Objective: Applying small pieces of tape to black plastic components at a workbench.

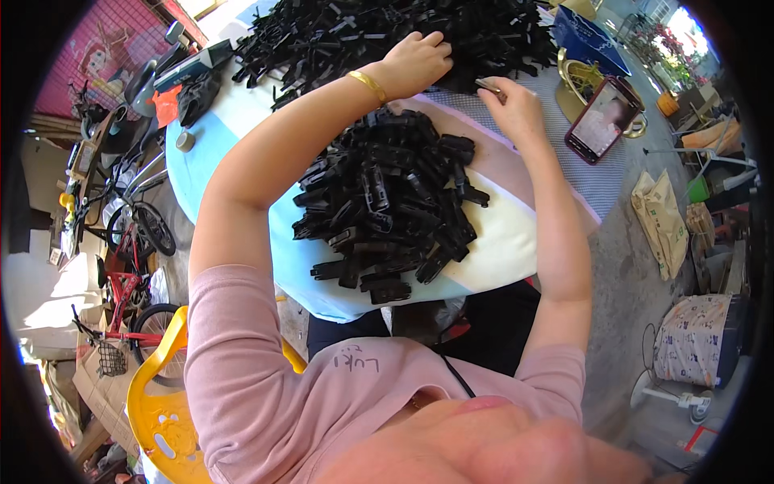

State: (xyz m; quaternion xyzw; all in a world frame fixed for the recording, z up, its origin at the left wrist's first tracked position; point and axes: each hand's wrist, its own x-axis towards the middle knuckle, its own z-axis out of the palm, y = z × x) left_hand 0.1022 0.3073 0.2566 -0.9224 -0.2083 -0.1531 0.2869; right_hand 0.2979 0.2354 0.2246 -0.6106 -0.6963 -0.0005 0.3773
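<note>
- I'm live on the head's left fisheye, staring steeply down!
- Shirt [266,395] looms close below, table [504,242] mid-frame, left hand [415,64] and right hand [516,111] farther up!
- Wide sweep, bending edges, black corners!

The big heap of parts [347,36] by the left hand [415,63] is black. The smaller pile [387,189], nearer the body than both hands, is black too. The little piece [493,89] in the right hand [518,114] looks dark grey. Below the hands, the tablecloth [506,248] has light blue, creamy yellow and dusty pink parts, and a fine grey pattern right of the right hand. Over there, the phone [603,121] is dark red around the edge. A gold band [368,85] circles the left wrist. Far left of the left hand, the bike [121,297] is red.
</note>
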